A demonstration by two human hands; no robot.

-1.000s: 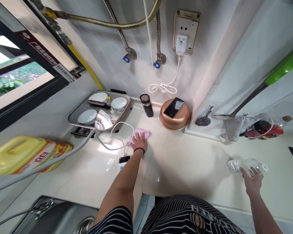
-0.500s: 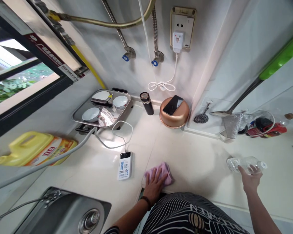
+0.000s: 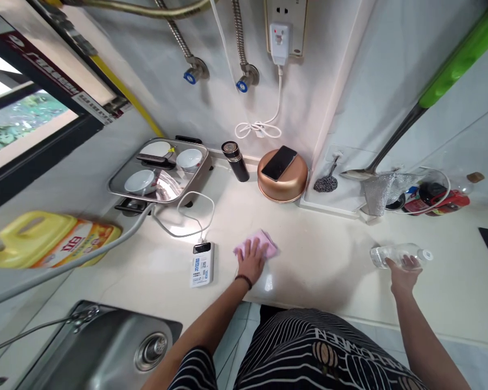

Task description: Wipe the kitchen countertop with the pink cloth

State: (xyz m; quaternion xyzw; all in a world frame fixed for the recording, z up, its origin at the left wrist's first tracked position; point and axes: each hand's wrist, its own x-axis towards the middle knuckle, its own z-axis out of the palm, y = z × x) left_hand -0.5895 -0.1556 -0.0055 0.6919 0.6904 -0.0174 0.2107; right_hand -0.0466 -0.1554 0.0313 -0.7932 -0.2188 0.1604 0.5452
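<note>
My left hand (image 3: 251,261) lies flat with spread fingers on a folded pink cloth (image 3: 267,241), pressing it against the cream countertop (image 3: 309,254). A dark bracelet circles that wrist. Over on the right, my right hand (image 3: 403,276) is closed around a clear plastic bottle (image 3: 390,254) with a white cap. The bottle is on its side, cap to the right, low over the counter; whether it touches the surface I cannot tell. To the left of the cloth lies a white power bank (image 3: 202,266) with a cable plugged into it.
Behind stand a silver tray-like appliance (image 3: 179,189) bearing white bowls, a black flask (image 3: 239,167) and a copper-coloured pot (image 3: 287,181) with a phone (image 3: 280,162) on top. A yellow detergent jug (image 3: 44,238) and steel sink (image 3: 101,352) are left; a green-handled spatula (image 3: 398,132) hangs right.
My left hand has slid the pink cloth away from the front edge, farther onto the counter. My right hand still holds the bottle. The whole view has shifted slightly.
</note>
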